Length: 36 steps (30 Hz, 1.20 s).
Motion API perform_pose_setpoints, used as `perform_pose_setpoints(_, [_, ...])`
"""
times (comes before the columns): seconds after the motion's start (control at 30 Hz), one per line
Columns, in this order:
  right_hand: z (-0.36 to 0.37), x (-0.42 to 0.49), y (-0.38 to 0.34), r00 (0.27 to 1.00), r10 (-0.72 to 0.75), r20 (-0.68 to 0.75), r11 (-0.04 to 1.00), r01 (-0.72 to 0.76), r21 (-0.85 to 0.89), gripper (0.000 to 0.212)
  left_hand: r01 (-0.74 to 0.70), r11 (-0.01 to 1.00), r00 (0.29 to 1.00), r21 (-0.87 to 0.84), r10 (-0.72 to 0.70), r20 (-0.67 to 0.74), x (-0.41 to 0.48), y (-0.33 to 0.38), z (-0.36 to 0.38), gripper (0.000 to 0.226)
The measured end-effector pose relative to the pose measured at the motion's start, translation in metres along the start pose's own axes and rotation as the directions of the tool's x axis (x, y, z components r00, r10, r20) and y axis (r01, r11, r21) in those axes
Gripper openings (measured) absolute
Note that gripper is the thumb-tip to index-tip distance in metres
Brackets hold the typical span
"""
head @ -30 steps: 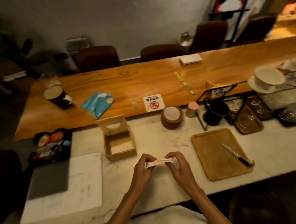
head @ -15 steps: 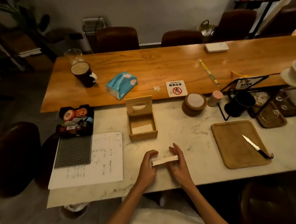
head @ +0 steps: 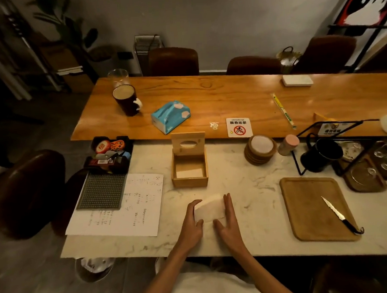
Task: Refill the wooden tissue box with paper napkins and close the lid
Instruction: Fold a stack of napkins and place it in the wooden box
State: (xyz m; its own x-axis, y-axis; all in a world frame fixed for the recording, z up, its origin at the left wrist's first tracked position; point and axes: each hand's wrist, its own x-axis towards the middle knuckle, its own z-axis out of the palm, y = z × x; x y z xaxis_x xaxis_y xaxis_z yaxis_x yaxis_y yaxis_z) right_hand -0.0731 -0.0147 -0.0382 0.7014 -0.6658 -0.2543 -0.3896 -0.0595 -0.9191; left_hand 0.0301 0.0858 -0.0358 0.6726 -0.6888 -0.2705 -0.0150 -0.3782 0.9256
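The wooden tissue box (head: 190, 182) stands on the marble counter with its lid (head: 188, 143) hinged up at the back; a few white napkins lie at its bottom. Nearer to me, a white stack of paper napkins (head: 210, 207) rests flat on the counter. My left hand (head: 192, 222) presses against the stack's left side and my right hand (head: 229, 223) against its right side, fingers straight, squeezing it between them.
A paper sheet (head: 124, 208) and a black studded mat (head: 101, 190) lie to the left. A wooden board (head: 308, 207) with a knife (head: 339, 215) lies to the right. Coasters (head: 260, 149), a black mug (head: 320, 154) and a blue tissue pack (head: 170, 116) sit beyond.
The napkin stack went from held edge-up between my fingertips to lying flat on the counter, with both hands now flanking it. The camera view shifted and tilted down.
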Motion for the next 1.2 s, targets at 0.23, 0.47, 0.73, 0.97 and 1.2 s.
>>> perform_pose_setpoints(0.23, [-0.019,0.013,-0.007,0.991,-0.133,-0.014,0.99,0.132,-0.052,0.054,-0.01,0.999,0.997,-0.033,0.008,-0.077,0.003,0.001,-0.01,0.019])
perform_pose_setpoints(0.47, [-0.031,0.024,-0.006,0.956,-0.245,0.16,0.922,0.281,-0.267,0.015,-0.135,0.991,0.991,0.001,0.135,-0.02,0.001,-0.001,-0.021,0.023])
perform_pose_setpoints(0.73, [-0.022,0.02,-0.006,0.966,-0.135,0.221,0.961,0.182,-0.21,0.067,-0.096,0.995,0.995,0.007,0.096,0.029,0.0,-0.004,-0.018,0.056])
perform_pose_setpoints(0.97, [-0.018,0.024,-0.004,0.94,-0.119,0.318,0.963,0.188,-0.194,0.079,-0.056,0.998,0.995,-0.014,0.056,0.081,0.001,-0.003,-0.01,0.066])
perform_pose_setpoints(1.2, [-0.018,0.032,-0.015,0.932,-0.146,0.332,0.936,0.238,-0.258,0.083,-0.022,1.0,0.995,0.014,0.021,0.094,0.009,-0.007,-0.013,0.064])
